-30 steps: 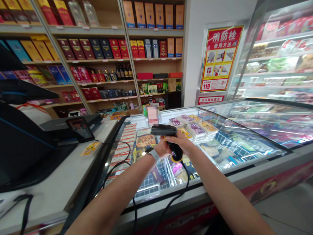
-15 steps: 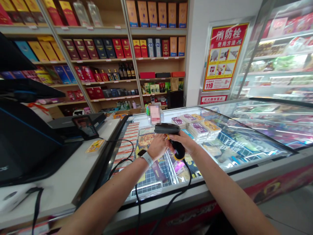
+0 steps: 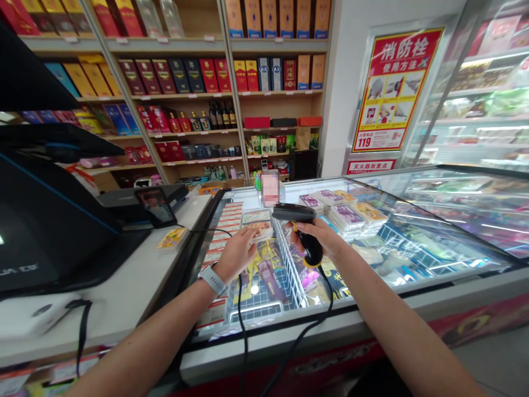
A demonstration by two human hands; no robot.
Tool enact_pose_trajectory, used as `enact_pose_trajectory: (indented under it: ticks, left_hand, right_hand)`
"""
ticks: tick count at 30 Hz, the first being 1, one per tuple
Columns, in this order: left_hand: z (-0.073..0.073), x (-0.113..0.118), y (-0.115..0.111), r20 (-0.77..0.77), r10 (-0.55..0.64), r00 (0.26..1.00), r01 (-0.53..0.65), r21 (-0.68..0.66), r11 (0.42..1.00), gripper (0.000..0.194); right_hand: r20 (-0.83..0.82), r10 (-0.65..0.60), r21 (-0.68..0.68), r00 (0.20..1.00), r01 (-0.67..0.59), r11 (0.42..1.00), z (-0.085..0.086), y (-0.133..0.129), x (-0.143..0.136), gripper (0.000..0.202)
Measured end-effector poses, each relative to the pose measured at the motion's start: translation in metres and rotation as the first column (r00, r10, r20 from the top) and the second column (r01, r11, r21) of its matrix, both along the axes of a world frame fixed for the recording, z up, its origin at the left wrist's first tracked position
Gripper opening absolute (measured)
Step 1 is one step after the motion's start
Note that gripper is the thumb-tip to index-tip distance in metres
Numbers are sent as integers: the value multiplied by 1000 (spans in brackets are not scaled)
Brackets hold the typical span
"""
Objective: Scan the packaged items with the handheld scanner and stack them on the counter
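Note:
My right hand [image 3: 316, 234] grips a black barcode scanner [image 3: 294, 213] with yellow trim, its head pointing left above the glass-topped freezer. A black cable [image 3: 329, 286] runs down from its handle. My left hand [image 3: 239, 251], with a watch on a pale strap [image 3: 212, 278] at the wrist, is to the left of the scanner and apart from it. Its fingers stretch forward, loosely bent, with no held thing visible. Beneath the hands, a white wire basket [image 3: 285, 253] and packaged frozen goods show through the glass.
At left, a counter [image 3: 124, 275] bears a dark checkout machine [image 3: 49, 220], a propped phone [image 3: 155, 207] and a small yellow packet [image 3: 171, 238]. Stacked white boxes [image 3: 347, 216] lie inside the freezer. Shelves [image 3: 182, 41] of boxed goods stand behind; a red poster [image 3: 399, 88] hangs on the wall.
My left hand has let go of the scanner and moved left and slightly down. My right hand still holds the scanner. The view has shifted slightly.

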State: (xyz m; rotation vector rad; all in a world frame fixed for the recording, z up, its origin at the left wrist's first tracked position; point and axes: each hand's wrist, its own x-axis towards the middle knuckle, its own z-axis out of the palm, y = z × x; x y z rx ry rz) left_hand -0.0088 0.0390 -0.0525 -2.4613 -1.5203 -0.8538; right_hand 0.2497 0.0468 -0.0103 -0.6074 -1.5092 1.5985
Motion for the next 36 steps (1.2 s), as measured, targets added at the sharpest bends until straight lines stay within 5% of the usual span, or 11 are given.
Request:
enact_pose_trajectory:
  ticks: [5, 9, 15, 20, 26, 36]
  left_hand:
    - [6, -16, -1, -9, 287, 958, -285, -143, 948, 20]
    - [7, -22, 1, -8, 366, 931, -360, -199, 911, 15]
    - [9, -28, 3, 22, 377, 926, -359, -257, 897, 18]
    - [8, -32, 3, 139, 377, 916, -332, -270, 904, 46]
    - [-3, -36, 10, 259, 327, 909, -270, -233, 934, 47]
    - [-6, -37, 16, 565, 290, 772, -260, -134, 956, 47]
  right_hand:
    - [19, -25, -10, 1000, 25, 1000, -1, 2, -1, 39]
    - [40, -37, -6, 998, 38, 999, -1, 1, -2, 38]
    - [63, -63, 11, 996, 62, 998, -1, 0, -4, 36]
    - [94, -128, 17, 987, 127, 992, -3, 2, -5, 38]
    - [328, -283, 94, 901, 267, 959, 0, 0, -9, 37]
    - [469, -315, 233, 825, 229, 945, 5, -5, -12, 38]
